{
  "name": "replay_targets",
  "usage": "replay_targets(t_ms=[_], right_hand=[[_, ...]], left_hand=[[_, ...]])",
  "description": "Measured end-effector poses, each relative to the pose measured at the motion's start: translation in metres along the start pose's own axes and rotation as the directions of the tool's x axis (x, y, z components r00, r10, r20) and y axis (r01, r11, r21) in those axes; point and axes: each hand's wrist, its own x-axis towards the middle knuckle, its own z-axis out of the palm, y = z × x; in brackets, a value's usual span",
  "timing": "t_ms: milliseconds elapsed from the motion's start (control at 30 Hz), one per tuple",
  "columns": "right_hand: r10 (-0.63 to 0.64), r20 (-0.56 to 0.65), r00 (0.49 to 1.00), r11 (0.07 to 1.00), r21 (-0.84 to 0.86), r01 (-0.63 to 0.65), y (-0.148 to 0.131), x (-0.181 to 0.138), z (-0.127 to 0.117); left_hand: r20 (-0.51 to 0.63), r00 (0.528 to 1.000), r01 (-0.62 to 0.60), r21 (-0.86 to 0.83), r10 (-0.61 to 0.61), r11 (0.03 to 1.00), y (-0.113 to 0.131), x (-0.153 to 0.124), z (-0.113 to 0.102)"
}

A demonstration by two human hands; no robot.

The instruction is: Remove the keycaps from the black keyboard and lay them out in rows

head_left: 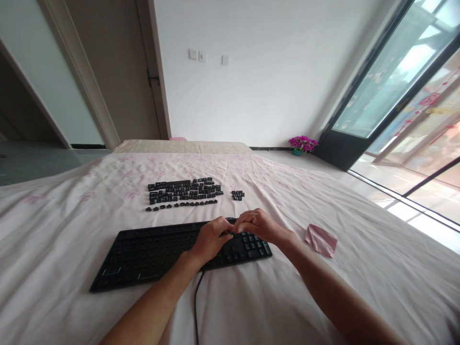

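Observation:
A black keyboard (161, 231) lies on the pink-white cloth, most of its left and middle part bare of keycaps. Its number-pad keys (253, 245) at the right end are in place. My left hand (212, 239) is closed over the keyboard's upper right part, thumb and finger pinched together. Against it, my right hand (258, 225) is closed too, its fingertips meeting the left ones. Something small and dark shows between the fingertips, too small to name. Beyond the keyboard lie rows of loose black keycaps (183, 191) and a small separate group of keycaps (237, 195).
A folded pink cloth (321, 240) lies right of my right forearm. The keyboard's cable (196, 306) runs toward me over the wrinkled bedspread (64, 230). Past its far edge stand a white wall, a flower pot (303, 144) and a glass door (377, 96).

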Motion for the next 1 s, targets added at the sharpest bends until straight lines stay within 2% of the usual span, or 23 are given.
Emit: replay_targets(t_ms=[200,400,533,667,800,900,1000], right_hand=[[-0.083,0.047,0.995,0.988,-0.128,0.089,-0.003,0.002,0.006],[-0.039,-0.049,0.998,0.999,-0.020,0.038,0.012,-0.005,0.009],[-0.047,-0.089,0.995,0.998,0.027,0.049,0.018,-0.007,0.018],[-0.015,-0.234,0.972,0.999,0.040,0.025,0.024,-0.004,0.035],[-0.034,-0.409,0.912,0.999,-0.006,0.035,0.027,-0.005,0.049],[-0.096,-0.463,0.881,0.995,-0.056,0.079,0.027,-0.009,0.052],[-0.127,-0.483,0.866,0.992,-0.081,0.100,0.028,-0.012,0.052]], left_hand=[[0.046,0.998,-0.036,0.070,0.033,0.997,-0.001,0.001,0.002],[0.078,0.996,-0.040,0.122,0.031,0.992,0.002,0.009,0.003],[0.087,0.996,-0.033,0.140,0.021,0.990,0.003,0.013,0.004],[0.024,0.999,-0.030,0.241,0.025,0.970,0.005,0.014,0.009],[0.031,0.994,-0.113,0.256,0.109,0.960,0.009,0.013,0.012],[0.044,0.988,-0.152,0.224,0.146,0.963,0.011,0.011,0.012],[0.046,0.990,-0.141,0.181,0.135,0.973,0.012,0.010,0.012]])
